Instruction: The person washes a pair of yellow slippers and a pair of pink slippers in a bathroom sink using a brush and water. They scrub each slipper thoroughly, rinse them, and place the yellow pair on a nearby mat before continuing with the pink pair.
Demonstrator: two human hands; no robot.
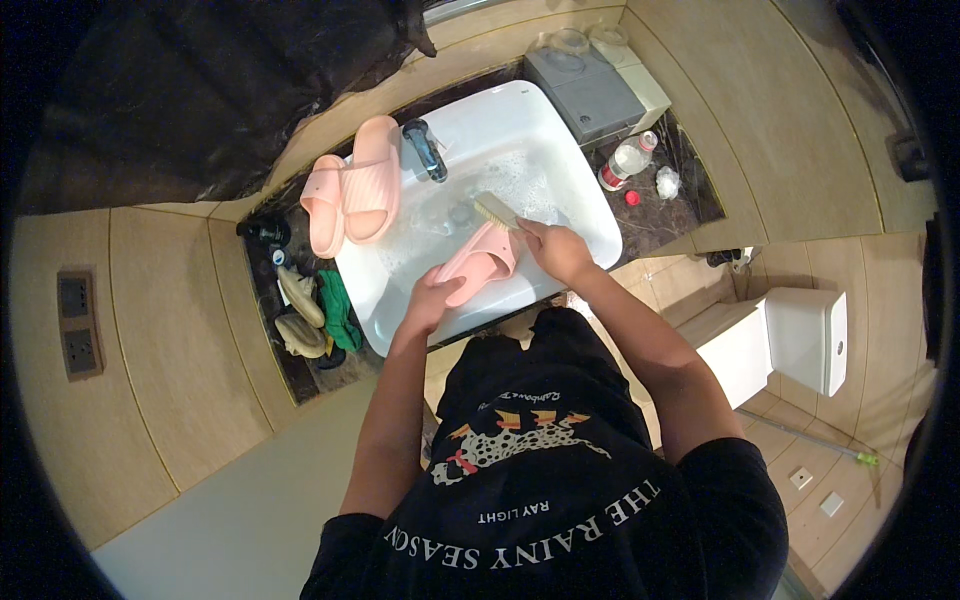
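My left hand [432, 302] grips the heel end of a pink slide slipper [482, 265] over the front of the white sink [590, 190]. In my right hand [560, 252] is a scrub brush [496, 211] with a pale back and light bristles. Its head lies against the slipper's far end, by the strap. Soapy water [515, 185] with white foam stands in the basin behind them. Two more pink slippers, a larger one [372, 185] and a smaller one [323, 205], rest at the sink's left rim beside the dark faucet [425, 150].
Left of the sink, a green cloth [338, 310] lies by beige shoe-like items [300, 318] on the dark counter. On the right stand a grey box [585, 90], a clear bottle [627, 160], a red cap [632, 198] and a white crumpled wad [668, 182]. A white toilet [805, 340] is farther right.
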